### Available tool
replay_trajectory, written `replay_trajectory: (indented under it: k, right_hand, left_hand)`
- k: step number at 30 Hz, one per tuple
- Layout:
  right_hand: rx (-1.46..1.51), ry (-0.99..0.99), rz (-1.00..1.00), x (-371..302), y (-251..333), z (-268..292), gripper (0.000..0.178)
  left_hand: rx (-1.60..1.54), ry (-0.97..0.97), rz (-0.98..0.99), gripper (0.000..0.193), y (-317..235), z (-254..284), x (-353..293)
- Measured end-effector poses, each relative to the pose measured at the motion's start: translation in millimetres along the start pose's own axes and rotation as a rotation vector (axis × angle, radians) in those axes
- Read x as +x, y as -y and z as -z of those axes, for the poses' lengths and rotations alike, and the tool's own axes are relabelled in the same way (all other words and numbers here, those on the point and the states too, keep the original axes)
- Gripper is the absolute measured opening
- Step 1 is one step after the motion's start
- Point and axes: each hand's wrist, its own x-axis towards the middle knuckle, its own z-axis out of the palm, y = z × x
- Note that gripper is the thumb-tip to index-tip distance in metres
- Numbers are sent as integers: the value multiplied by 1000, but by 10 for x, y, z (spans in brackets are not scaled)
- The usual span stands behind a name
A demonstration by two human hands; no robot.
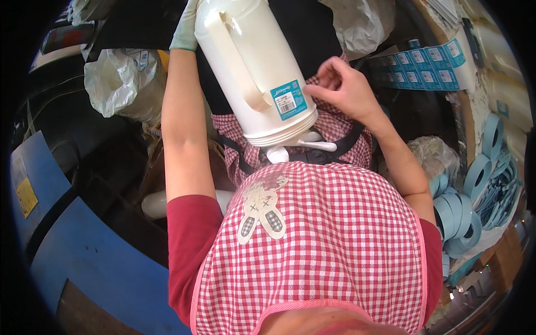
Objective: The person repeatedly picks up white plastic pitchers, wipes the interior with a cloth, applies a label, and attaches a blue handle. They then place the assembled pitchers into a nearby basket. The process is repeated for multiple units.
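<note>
A white plastic pitcher (237,72) with a long handle lies tilted across my lap, its ringed end toward me. A blue-and-white barcode label (288,100) sits on its side near that end. At the pitcher's far left side is my left hand (186,29) in a pale glove, gripping it; its fingers are partly cut off by the picture's edge. My bare right hand (341,88) is beside the label, thumb stretched toward the label's right edge and other fingers loosely curled, holding nothing. Whether the thumb touches the pitcher, I cannot tell.
A strip of blue labels (427,67) hangs at the far right. Below it are several light blue rolls (459,218) and a clear plastic bag (434,156). On the left stand a white plastic bag (124,84) and blue panels (106,257). White pieces (301,146) rest on my lap.
</note>
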Motion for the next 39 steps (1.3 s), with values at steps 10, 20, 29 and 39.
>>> replay_trajectory:
  k: [10,20,29,39]
  right_hand:
    - [326,-262,155,279,-131,902,25]
    - [-1018,-681,626,1460,-63,3301,26]
    - [-669,-726,78,986,-350,3318,31]
    - [-800,-960,-44,789,-182,2862,31]
  left_hand:
    - [174,-114,-226,49,-343,402,-376]
    - [989,-340,-172,33,-873,-932,-272]
    - [1085,-515,47,33,-572,-255,167]
    - [1083,-481,-8,32,-358,-163,382]
